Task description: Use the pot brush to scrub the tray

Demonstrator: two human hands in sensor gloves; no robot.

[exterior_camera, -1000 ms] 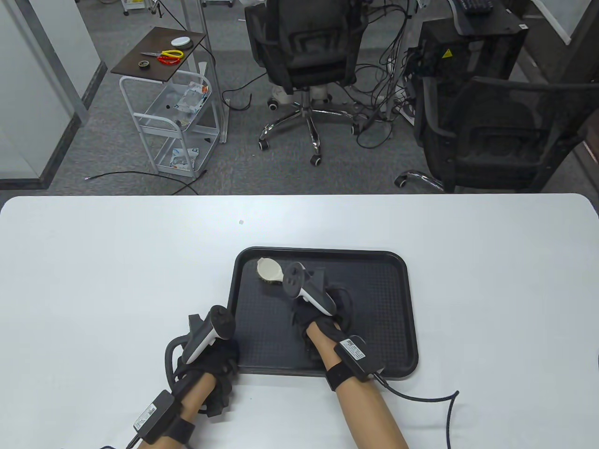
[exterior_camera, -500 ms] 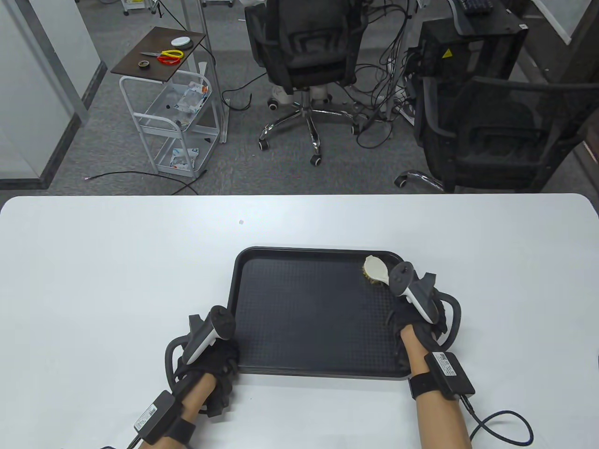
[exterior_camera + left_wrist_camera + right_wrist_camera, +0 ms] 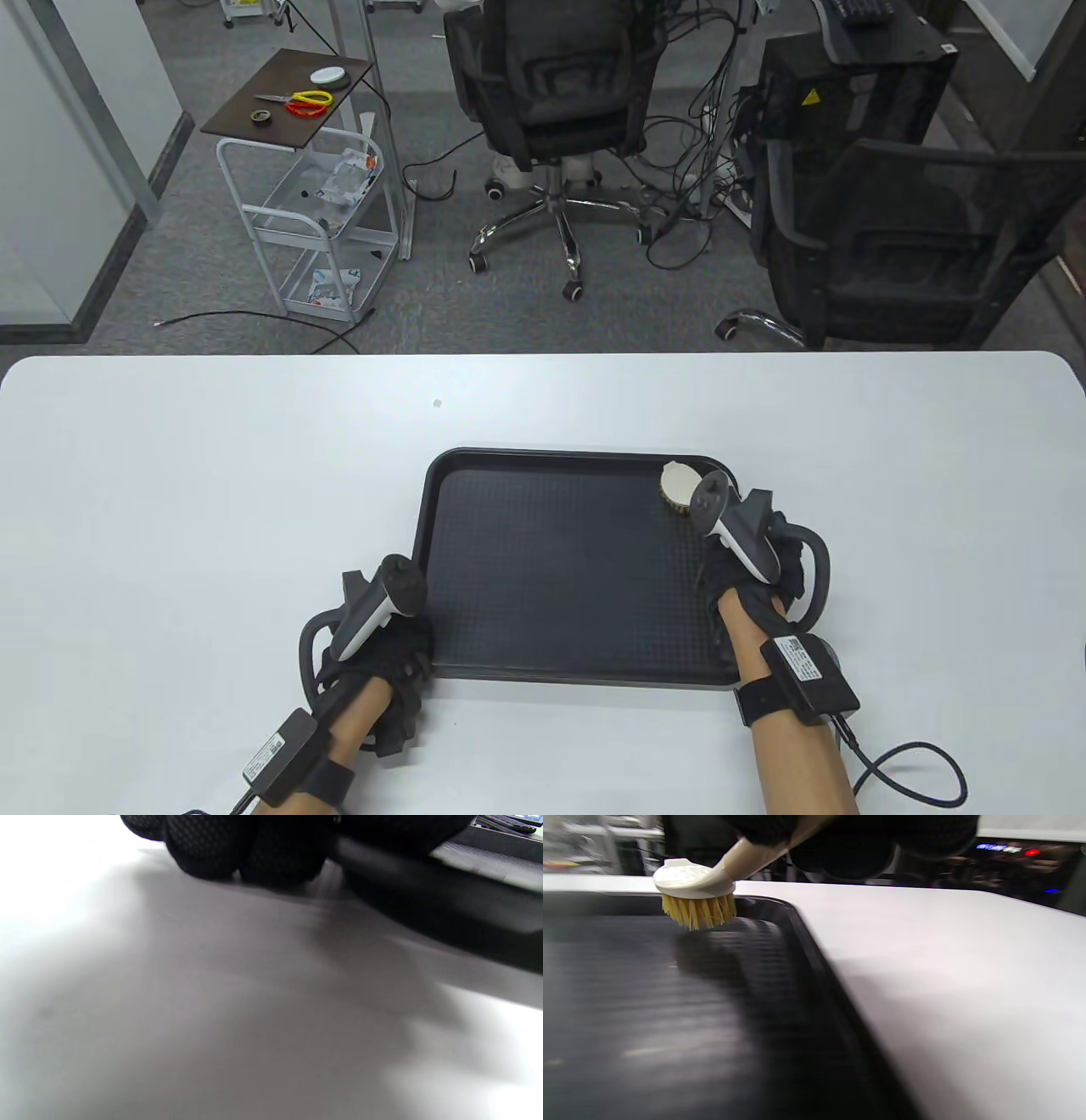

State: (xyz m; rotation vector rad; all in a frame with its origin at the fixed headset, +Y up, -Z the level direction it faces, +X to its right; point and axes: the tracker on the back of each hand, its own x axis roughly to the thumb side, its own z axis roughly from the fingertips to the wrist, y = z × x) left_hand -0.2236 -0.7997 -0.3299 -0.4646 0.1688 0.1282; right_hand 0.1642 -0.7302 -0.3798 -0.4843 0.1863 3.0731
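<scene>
While bristles face tray, pot brush handle slants toward right hand.

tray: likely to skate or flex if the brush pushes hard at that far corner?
The tray looks thin, flat and light, so it could slide on the smooth white table. The left hand holds its near-left corner, probably for that reason. Its raised rim suggests limited flex under the pot brush.
</scene>
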